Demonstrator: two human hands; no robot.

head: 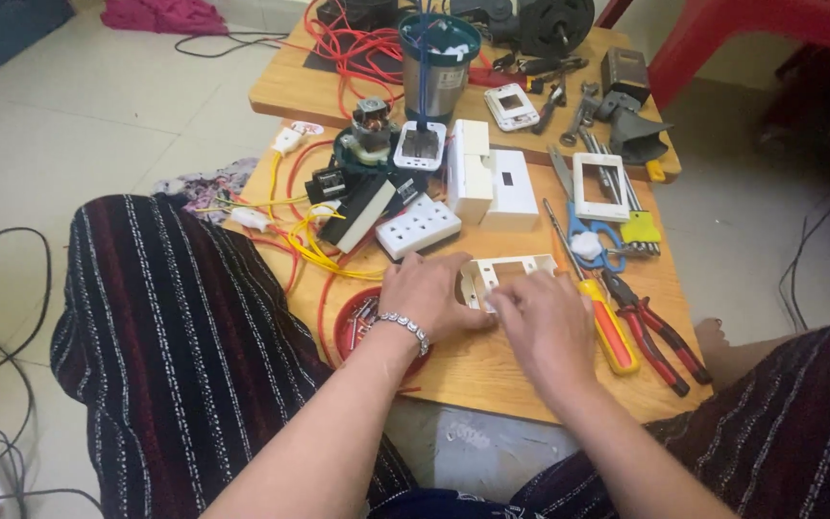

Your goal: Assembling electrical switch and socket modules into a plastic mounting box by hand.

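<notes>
Two hands are seen low in the middle of the frame, both laid on a cream plastic switch box (503, 274) that rests on the wooden worktop (492, 370). The left hand (427, 293) is curled loosely over the box's left end, fingers bent and pressed on it, a beaded bracelet (405, 327) worn at the wrist. The right hand (545, 322) is closed over the box's lower right corner, its fingertips drawn together as if something small is pinched; what is pinched cannot be told, since it is hidden by the fingers.

A red round dish (362, 327) is partly covered by the left wrist, just left of the box; small metal screws are held in it. A teal-rimmed metal cup (437, 67) is stood at the upper middle of the frame, with blue wires and white bits inside it.

A yellow-handled screwdriver (610, 332) is laid just right of the right hand, and red-handled pliers (660, 336) beside that. A white multi-socket panel (419, 226) is placed above the left hand, near yellow wires (314, 250).
</notes>
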